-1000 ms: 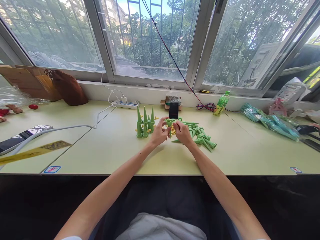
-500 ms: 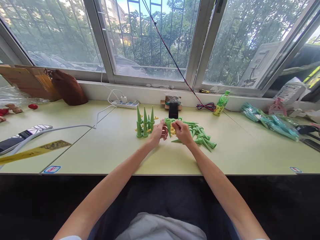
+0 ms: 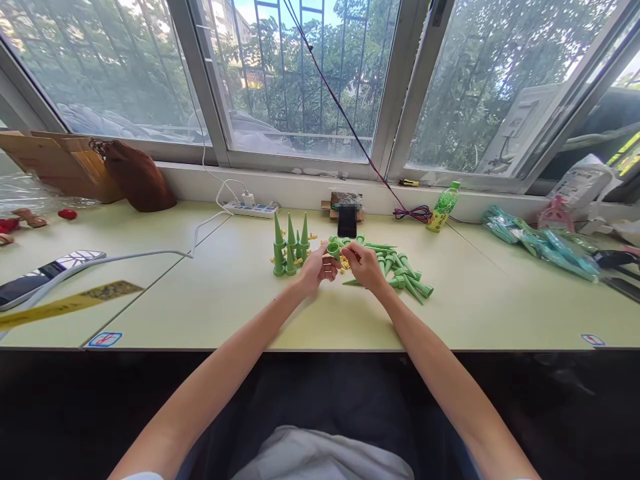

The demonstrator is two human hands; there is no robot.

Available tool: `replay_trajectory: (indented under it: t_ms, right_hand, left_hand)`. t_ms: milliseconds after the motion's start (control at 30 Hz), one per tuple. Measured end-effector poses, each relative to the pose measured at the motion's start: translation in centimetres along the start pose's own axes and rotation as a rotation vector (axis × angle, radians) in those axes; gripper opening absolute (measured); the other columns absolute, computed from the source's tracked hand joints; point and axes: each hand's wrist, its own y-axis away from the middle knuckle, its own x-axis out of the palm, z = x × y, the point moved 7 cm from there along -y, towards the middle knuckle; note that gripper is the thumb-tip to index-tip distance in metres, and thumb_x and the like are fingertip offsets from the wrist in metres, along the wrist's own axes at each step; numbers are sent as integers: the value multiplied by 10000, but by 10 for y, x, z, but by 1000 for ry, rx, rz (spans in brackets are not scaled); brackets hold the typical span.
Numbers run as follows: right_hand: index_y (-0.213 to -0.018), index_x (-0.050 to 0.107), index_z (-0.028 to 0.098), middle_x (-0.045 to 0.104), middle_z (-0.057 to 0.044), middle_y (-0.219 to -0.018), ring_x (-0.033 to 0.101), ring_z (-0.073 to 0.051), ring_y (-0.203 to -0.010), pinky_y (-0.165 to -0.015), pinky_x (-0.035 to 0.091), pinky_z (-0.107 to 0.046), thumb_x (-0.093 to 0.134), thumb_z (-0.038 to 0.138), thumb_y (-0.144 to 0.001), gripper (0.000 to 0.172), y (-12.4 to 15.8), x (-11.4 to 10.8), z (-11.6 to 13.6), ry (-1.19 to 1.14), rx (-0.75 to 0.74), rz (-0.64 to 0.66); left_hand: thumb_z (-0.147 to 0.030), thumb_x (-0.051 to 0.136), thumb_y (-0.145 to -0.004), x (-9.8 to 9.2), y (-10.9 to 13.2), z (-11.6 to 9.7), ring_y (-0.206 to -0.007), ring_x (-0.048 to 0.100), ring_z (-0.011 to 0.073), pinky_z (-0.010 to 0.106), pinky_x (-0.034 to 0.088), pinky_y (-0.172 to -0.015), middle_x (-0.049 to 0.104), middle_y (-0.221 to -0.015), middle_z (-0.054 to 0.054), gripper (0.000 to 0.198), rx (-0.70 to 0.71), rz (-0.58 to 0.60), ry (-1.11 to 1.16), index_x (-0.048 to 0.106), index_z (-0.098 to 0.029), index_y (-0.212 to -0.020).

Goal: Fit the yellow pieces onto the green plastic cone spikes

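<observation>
My left hand (image 3: 317, 268) is closed on a green plastic plant watering spike (image 3: 333, 249), whose open round end faces toward me. My right hand (image 3: 364, 264) is pinched close beside that rim; whatever its fingertips hold is too small to make out. Behind and between the hands lie small yellow pieces (image 3: 345, 262), partly covered by my fingers. Left of my left hand, several green spikes (image 3: 291, 247) stand upright in a group, points up, with yellow bits sticking out at their sides. To the right of my right hand, a loose pile of green spikes (image 3: 406, 273) lies on the table.
A phone (image 3: 347, 221) leans on a small box behind the hands. A green-labelled bottle (image 3: 443, 207) stands at the back right, near coiled wire (image 3: 413, 213). A power strip (image 3: 253, 209) lies at the back left. Teal packets (image 3: 545, 247) lie at far right.
The spike in my left hand has tilted, so its open end now faces me and its point is no longer seen hanging down. My right hand stays close to it.
</observation>
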Motion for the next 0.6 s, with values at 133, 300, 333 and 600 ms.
replay_trajectory:
  t_ms: [133, 300, 333, 600]
  right_hand:
    - [-734, 508, 208, 499, 17, -631, 421, -130, -580, -604, 352, -263, 472, 431, -957, 318, 0, -1, -1, 8, 14, -7]
    - [-737, 484, 211, 499, 16, -630, 419, -131, -580, -605, 350, -263, 460, 435, -953, 312, 0, 0, -1, 24, 35, 4]
    - [-738, 479, 212, 499, 16, -628, 417, -130, -577, -603, 349, -263, 454, 438, -955, 314, 0, 0, -2, 28, 40, 6]
    - [-706, 407, 226, 482, 16, -605, 405, -132, -555, -582, 319, -268, 398, 453, -972, 350, -1, -2, -7, 85, 57, -14]
  left_hand:
    - [-492, 544, -926, 1, 1, -2, -406, 506, 117, 234, 390, -392, 639, -635, 45, 328, 36, 30, -9, 565, -166, -890]
    - [-492, 543, -917, 2, 1, -4, -420, 505, 110, 230, 402, -403, 654, -669, 60, 331, 70, 49, -50, 562, -162, -905]
    - [-486, 543, -916, 2, 0, -4, -423, 507, 110, 229, 403, -403, 657, -676, 61, 325, 76, 55, -57, 561, -162, -909]
    - [-425, 668, -844, 6, 3, -8, -461, 566, 111, 219, 402, -400, 649, -750, 35, 307, 129, 112, -72, 547, -180, -984]
